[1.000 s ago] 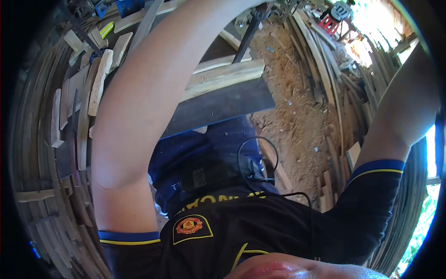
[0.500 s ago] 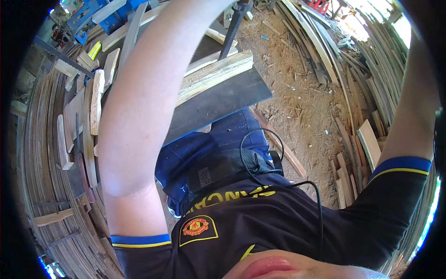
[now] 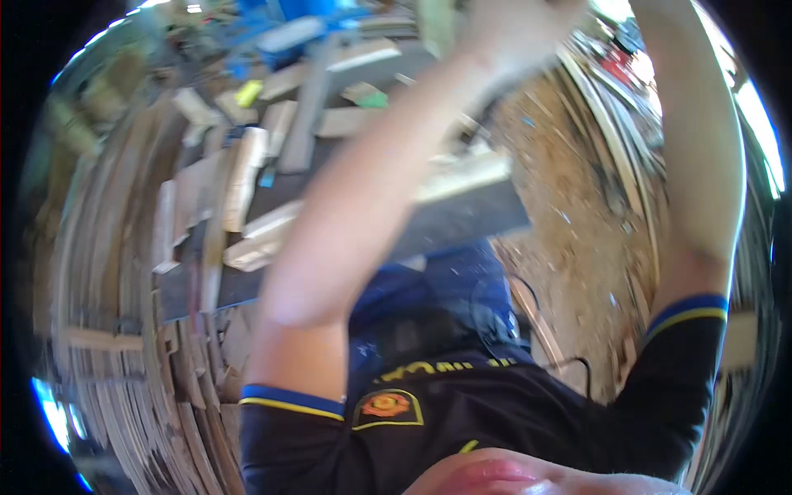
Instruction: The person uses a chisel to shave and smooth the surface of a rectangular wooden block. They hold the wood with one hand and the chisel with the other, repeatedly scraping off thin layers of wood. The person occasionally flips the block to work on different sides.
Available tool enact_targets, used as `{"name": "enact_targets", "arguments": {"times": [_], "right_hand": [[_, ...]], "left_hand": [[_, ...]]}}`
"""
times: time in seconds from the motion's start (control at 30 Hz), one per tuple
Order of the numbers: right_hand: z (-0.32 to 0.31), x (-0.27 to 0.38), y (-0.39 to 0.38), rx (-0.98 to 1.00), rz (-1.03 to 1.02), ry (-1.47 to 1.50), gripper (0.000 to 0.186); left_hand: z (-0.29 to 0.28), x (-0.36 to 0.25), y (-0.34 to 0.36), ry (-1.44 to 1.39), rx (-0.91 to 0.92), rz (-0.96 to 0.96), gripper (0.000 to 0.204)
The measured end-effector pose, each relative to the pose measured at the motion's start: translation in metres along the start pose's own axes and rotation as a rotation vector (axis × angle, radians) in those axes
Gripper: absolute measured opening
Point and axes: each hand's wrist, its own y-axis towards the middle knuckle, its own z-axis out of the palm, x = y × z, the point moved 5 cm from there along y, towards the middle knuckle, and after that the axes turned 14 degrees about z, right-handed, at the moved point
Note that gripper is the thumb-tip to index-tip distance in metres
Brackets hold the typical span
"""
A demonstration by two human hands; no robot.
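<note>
My left hand (image 3: 528,33) is raised at the top of the head view, smeared by motion, so its fingers and anything in them cannot be made out. Its forearm crosses over a dark workbench top (image 3: 462,219). Under that forearm a pale wooden board (image 3: 470,175) lies along the bench, its middle partly hidden. My right forearm (image 3: 697,124) reaches up past the upper edge, and the right hand is out of the picture.
Several wood offcuts (image 3: 246,177) lie on the bench's left part, near a yellow object (image 3: 247,93). Blue items (image 3: 289,37) stand behind. Stacked planks (image 3: 107,247) line the left; long strips (image 3: 615,124) lie right of the dirt floor (image 3: 569,239).
The view has shifted, and the bench now sits further right and lower. My left hand has come into view at the top. My right forearm has swung inward from the right rim.
</note>
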Motion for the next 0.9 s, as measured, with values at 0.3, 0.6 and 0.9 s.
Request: {"name": "enact_targets", "arguments": {"times": [0.3, 0.6, 0.9], "right_hand": [[0.023, 0.0, -0.06, 0.056, 0.164, 0.374, 0.015], [0.05, -0.014, -0.035, -0.268, 0.21, 0.477, 0.022], [0.096, -0.036, -0.07, -0.618, -0.285, 1.064, 0.036]], "left_hand": [[0.026, -0.049, -0.049, 0.013, 0.074, 0.088, 0.042], [-0.005, -0.022, -0.063, -0.122, -0.094, 0.12, 0.036], [-0.016, -0.033, -0.06, 0.242, 0.108, -0.124, 0.021]]}}
